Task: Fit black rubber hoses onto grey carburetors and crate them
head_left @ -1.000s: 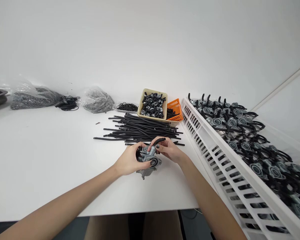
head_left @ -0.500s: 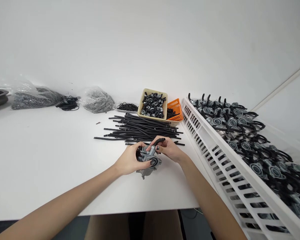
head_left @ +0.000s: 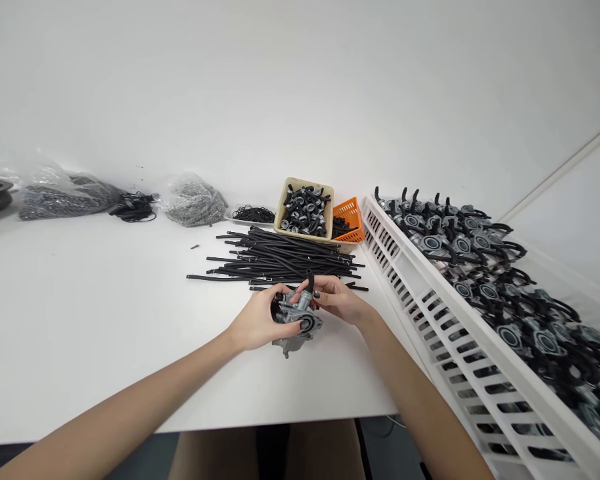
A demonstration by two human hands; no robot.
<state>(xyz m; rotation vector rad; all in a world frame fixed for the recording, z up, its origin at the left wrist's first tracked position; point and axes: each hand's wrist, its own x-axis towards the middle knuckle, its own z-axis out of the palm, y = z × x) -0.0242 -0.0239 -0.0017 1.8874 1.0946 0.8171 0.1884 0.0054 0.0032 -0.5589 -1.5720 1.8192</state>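
Note:
A grey metal carburetor (head_left: 296, 341) is held over the front of the white table. My left hand (head_left: 259, 320) is closed around its left side, the thumb across the round flange opening. A short black rubber elbow (head_left: 310, 283) sits on the carburetor's upper metal cap, its free end pointing up and away. My right hand (head_left: 334, 298) pinches the elbow near its base; some of those fingers are hidden behind it. Just beyond both hands lies a pile of long black rubber hoses (head_left: 280, 257).
Along the right stands a white slatted crate (head_left: 430, 320) full of similar carburetors. At the back are a cream bin (head_left: 286, 200) of caps with elbows, an orange basket (head_left: 353, 210), a tray of black rings (head_left: 253, 214), and plastic bags (head_left: 193, 200) of small parts.
The black elbow has turned from pointing right to pointing up and away, with my right hand's fingers at it. My left hand and the carburetor have stayed in place.

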